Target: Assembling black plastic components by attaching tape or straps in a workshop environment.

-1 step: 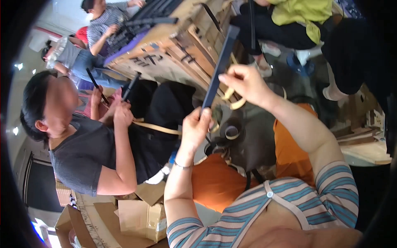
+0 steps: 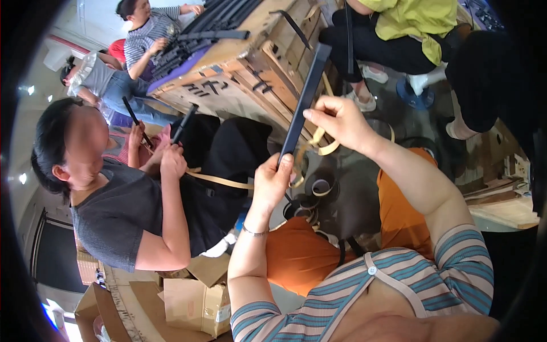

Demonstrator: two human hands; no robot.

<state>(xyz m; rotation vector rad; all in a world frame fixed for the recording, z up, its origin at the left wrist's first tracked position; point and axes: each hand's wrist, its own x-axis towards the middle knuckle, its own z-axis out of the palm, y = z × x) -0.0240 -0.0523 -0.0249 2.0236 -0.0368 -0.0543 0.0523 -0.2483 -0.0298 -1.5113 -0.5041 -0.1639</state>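
A long, flat dark bar (image 2: 305, 94) slants up and away in front of me. My left hand (image 2: 272, 178) is closed around its lower end, thumb along the top. At the bar's right edge, my right hand (image 2: 345, 124) is pinched, with thumb and forefinger against its side. A pale yellow strip (image 2: 329, 149) curls below the right fingers and passes close behind the bar; the fingers appear to hold it, though their grip is partly hidden. More of this strip hangs near my left fingertips.
On my left sits a person (image 2: 122, 199) holding a dark bar. A wooden crate (image 2: 228, 85) ahead carries many dark bars (image 2: 199, 37). Rolls of tape (image 2: 321, 187) lie between my knees. Cardboard boxes (image 2: 196, 305) stand lower left; another seated person (image 2: 413, 28) is at upper right.
The whole view has shifted slightly, so surroundings sit a little lower and farther right. Both my hands keep their hold, with no clear movement along the bar.
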